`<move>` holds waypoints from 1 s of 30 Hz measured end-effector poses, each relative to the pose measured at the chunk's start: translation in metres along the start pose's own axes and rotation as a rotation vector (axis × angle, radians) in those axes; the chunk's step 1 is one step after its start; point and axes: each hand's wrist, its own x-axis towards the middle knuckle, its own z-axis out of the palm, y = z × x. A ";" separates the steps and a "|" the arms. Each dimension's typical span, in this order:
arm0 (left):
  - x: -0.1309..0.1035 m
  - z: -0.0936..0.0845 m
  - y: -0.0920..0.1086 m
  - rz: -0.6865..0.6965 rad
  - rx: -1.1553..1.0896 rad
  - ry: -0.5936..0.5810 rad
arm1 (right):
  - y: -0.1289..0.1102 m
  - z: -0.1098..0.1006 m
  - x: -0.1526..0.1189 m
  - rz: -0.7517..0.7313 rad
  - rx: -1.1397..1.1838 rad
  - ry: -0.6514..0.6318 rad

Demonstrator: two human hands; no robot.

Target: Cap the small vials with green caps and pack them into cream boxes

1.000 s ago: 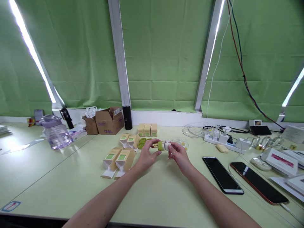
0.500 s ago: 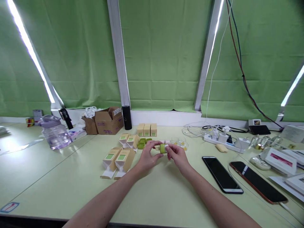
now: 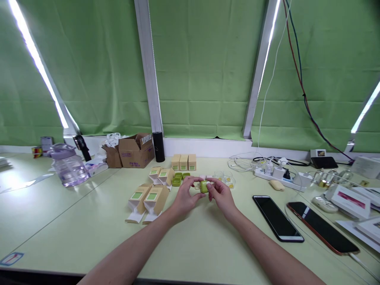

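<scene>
A small green piece point(image 3: 204, 187) is held between my two hands above the table. My left hand point(image 3: 187, 194) grips it from the left with thumb and fingers. On its right side the fingertips of my right hand point(image 3: 220, 193) pinch it, with a bit of white showing there. Behind my left hand sit similar green pieces point(image 3: 177, 179). Clear round containers with yellow spots point(image 3: 228, 179) lie behind my right hand. Opened tan boxes point(image 3: 156, 198) with green labels lie left of my left hand, and closed tan boxes point(image 3: 184, 162) stand farther back.
A brown carton point(image 3: 136, 152), a black cylinder point(image 3: 158, 147) and a purple-lidded jug point(image 3: 69, 166) stand at the back left. To the right are a dark phone point(image 3: 277, 217), another phone point(image 3: 322, 226), a power strip point(image 3: 279, 177) with cables, and white boxes point(image 3: 350, 201).
The green piece has turned slightly between my fingers, so a broader green face shows. Both hands stay in nearly the same place.
</scene>
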 end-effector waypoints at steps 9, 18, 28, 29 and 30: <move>-0.003 0.004 0.006 0.139 0.127 0.035 | 0.005 -0.001 0.001 -0.055 0.035 -0.018; -0.011 0.012 0.008 0.288 0.496 -0.008 | 0.000 0.006 -0.003 -0.041 0.154 0.006; -0.016 0.015 0.004 0.347 0.522 0.000 | -0.001 0.010 -0.007 -0.040 0.172 -0.025; -0.016 0.014 0.004 0.344 0.510 -0.009 | 0.000 0.010 -0.007 -0.044 0.166 -0.029; -0.015 0.014 0.004 0.342 0.491 -0.019 | 0.000 0.010 -0.008 -0.053 0.154 -0.032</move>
